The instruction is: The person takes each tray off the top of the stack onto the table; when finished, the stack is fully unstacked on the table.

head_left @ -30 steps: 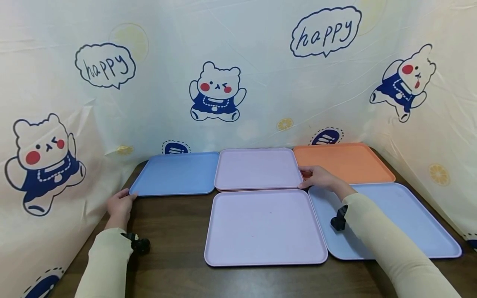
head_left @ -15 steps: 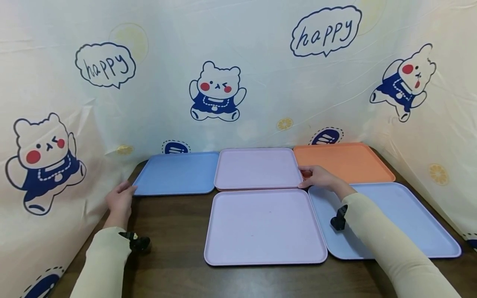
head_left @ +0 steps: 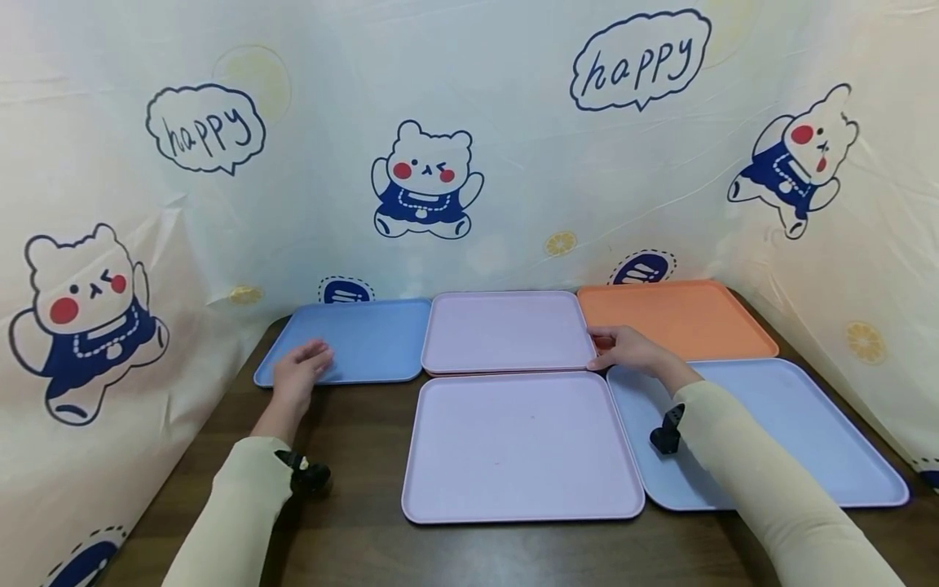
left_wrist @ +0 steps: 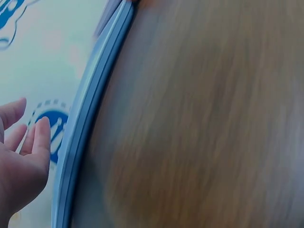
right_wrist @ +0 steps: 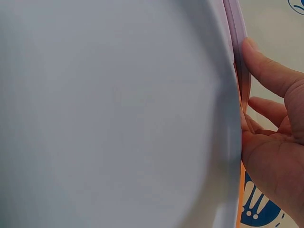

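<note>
In the head view, a blue tray (head_left: 374,342), a lilac tray (head_left: 506,330) and an orange tray (head_left: 682,318) lie side by side along the back of the table. My left hand (head_left: 297,375) is over the front edge of the blue tray, fingers relaxed and holding nothing. The left wrist view shows its fingers (left_wrist: 42,133) apart beside the blue tray's rim (left_wrist: 88,99). With thumb and fingers, my right hand (head_left: 627,350) grips the back lilac tray's near right corner. The right wrist view shows the thumb (right_wrist: 266,69) against that tray's edge.
A second lilac tray (head_left: 521,448) lies in front of the back one. To its right is a pale blue tray (head_left: 770,432), partly under my right forearm. The brown wooden table (head_left: 352,522) shows at front left. A printed cloth (head_left: 308,187) stands behind and at both sides.
My left hand has let go of the blue tray's near left corner and moved right, over its front edge. My right hand and the trays have stayed nearly in place.
</note>
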Demonstrator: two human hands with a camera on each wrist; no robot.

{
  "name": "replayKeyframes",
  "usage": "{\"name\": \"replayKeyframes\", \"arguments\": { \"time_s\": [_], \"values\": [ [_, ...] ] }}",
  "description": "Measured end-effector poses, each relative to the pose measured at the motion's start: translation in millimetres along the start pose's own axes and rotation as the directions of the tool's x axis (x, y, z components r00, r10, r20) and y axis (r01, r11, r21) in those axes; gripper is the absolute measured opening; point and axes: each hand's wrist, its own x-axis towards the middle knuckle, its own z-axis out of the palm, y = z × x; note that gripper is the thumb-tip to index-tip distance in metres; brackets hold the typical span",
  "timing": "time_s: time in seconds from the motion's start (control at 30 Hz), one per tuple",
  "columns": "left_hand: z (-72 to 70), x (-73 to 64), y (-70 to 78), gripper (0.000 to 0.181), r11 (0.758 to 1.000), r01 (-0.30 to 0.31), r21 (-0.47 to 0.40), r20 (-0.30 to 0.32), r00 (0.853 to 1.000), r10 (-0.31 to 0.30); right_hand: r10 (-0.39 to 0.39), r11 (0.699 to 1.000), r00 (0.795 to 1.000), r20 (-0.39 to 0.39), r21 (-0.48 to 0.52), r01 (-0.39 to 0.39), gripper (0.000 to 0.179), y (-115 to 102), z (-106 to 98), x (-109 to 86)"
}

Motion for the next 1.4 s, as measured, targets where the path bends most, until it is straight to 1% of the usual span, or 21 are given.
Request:
{"name": "replayKeyframes", "arguments": {
  "time_s": [0.07, 0.13, 0.2, 0.27, 0.43, 0.6, 0.63, 0.77, 0.9, 1.1, 1.23, 1.33, 1.4],
  "values": [
    [12.7, -1.1, 0.5, 0.055, 1.000, -0.003, 0.016, 0.052, 0.999, 0.003, -0.001, 1.000, 1.000, 0.001, 0.001, 0.001, 0.087, 1, 0, 0.3],
    [25.8, -1.8, 1.6, 0.055, 1.000, -0.003, 0.014, 0.109, 0.994, 0.002, 0.001, 1.000, 1.000, -0.002, 0.009, -0.001, 0.086, 1, 0, 0.9],
    [39.7, -2.7, 2.6, 0.055, 1.000, -0.006, 0.013, 0.168, 0.986, 0.004, -0.005, 1.000, 1.000, 0.001, 0.008, 0.005, 0.086, 2, 0, 0.9],
    [52.9, -3.2, 3.2, 0.054, 1.000, -0.007, 0.013, 0.214, 0.977, 0.004, -0.004, 1.000, 1.000, 0.001, 0.012, 0.004, 0.086, 3, 0, 1.1],
    [81.3, -2.6, 4.0, 0.053, 0.999, -0.008, 0.039, 0.285, 0.959, -0.003, -0.012, 1.000, 1.000, 0.006, 0.021, 0.011, 0.085, 2, 0, 1.1],
    [102.2, 0.4, 2.5, 0.053, 0.992, -0.046, 0.114, 0.331, 0.944, 0.006, -0.010, 0.999, 1.000, 0.007, 0.031, 0.009, 0.085, -2, 0, -0.2],
    [105.9, 1.1, 1.6, 0.053, 0.992, -0.051, 0.116, 0.335, 0.942, 0.010, -0.014, 1.000, 1.000, 0.011, 0.027, 0.014, 0.086, -2, 0, -0.6],
    [118.4, 2.7, -2.6, 0.052, 0.991, -0.060, 0.119, 0.324, 0.946, 0.019, -0.001, 0.999, 1.000, 0.011, 0.035, 0.001, 0.085, -4, 0, -1.7],
    [127.1, 3.2, -6.3, 0.053, 0.989, -0.057, 0.136, 0.317, 0.948, 0.011, 0.006, 0.999, 1.000, 0.013, 0.034, -0.006, 0.085, -3, 0, -1.9],
    [134.1, 3.9, -8.6, 0.053, 0.983, -0.073, 0.169, 0.305, 0.952, 0.018, 0.004, 0.999, 1.000, 0.007, 0.032, -0.004, 0.086, -1, 1, -1.1],
    [137.3, 4.6, -10.4, 0.049, 0.971, -0.095, 0.218, 0.287, 0.957, 0.029, 0.003, 0.999, 1.000, 0.002, 0.033, -0.003, 0.086, 0, 1, -0.9],
    [139.4, 4.8, -11.3, 0.044, 0.956, -0.112, 0.269, 0.275, 0.961, 0.035, 0.001, 1.000, 1.000, 0.001, 0.027, -0.001, 0.085, 1, 1, -0.4],
    [140.3, 4.5, -11.7, 0.042, 0.950, -0.119, 0.288, 0.272, 0.962, 0.038, 0.004, 1.000, 1.000, 0.003, 0.029, -0.004, 0.085, 1, 1, 0.0]
  ]
}}
